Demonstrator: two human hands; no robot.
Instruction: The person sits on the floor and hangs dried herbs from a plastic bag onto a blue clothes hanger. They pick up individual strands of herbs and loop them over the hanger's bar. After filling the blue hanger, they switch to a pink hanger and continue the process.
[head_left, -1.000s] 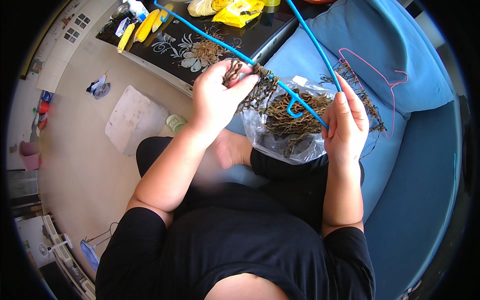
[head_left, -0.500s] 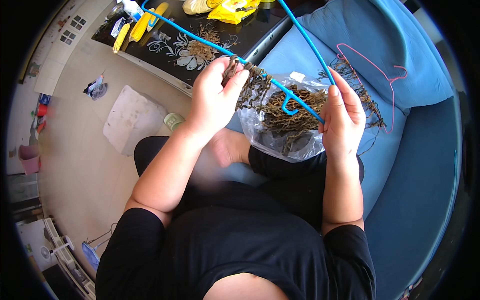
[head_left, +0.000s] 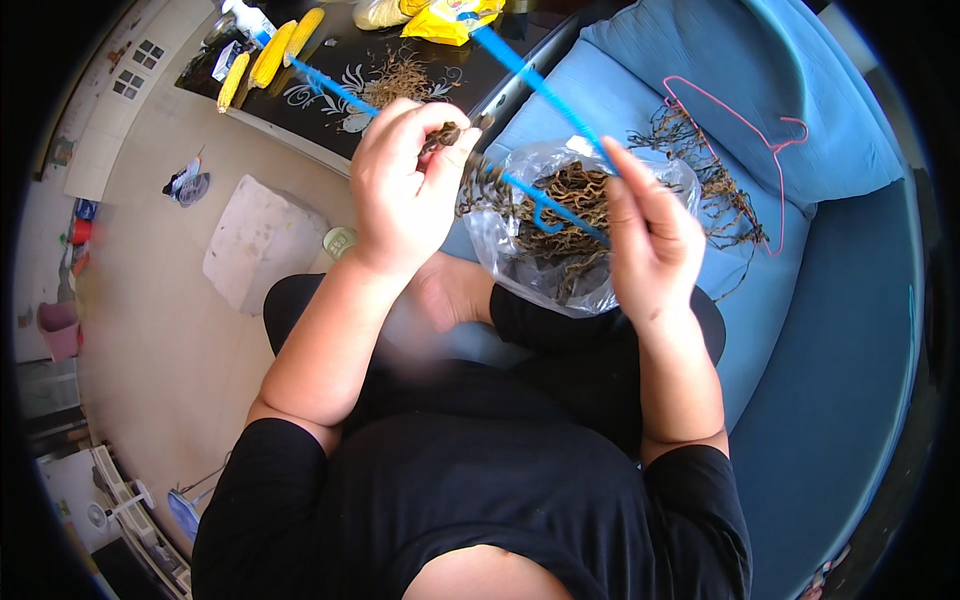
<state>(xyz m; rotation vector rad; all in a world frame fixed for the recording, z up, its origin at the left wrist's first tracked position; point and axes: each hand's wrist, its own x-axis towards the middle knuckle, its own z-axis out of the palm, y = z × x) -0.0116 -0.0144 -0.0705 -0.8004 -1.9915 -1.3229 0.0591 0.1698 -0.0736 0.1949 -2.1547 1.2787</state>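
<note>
My right hand (head_left: 655,240) grips one corner of a blue clothes hanger (head_left: 548,92), held tilted above my lap. Brown, dried, twisted strands (head_left: 482,190) hang over its long bar beside my other hand. My left hand (head_left: 400,205) is closed at that bar, pinching a clump of dark dried strands (head_left: 442,138) between thumb and fingers. Below the hanger lies an open clear plastic bag (head_left: 487,245) with more dried strands (head_left: 575,190) in it. A pink hanger (head_left: 738,118) carrying similar strands (head_left: 728,190) rests on the sofa to the right.
A blue sofa (head_left: 790,330) surrounds my right side. On the dark, flower-patterned table (head_left: 340,60) are corn cobs (head_left: 268,65), a yellow packet (head_left: 450,20) and loose dried bits (head_left: 400,78). Left on the floor are a pale square thing (head_left: 255,240) and a green slipper (head_left: 339,241).
Both hands and the blue hanger have shifted left, and the hanger's tilt has changed. My left hand keeps its pinch on the dried strands near the bar.
</note>
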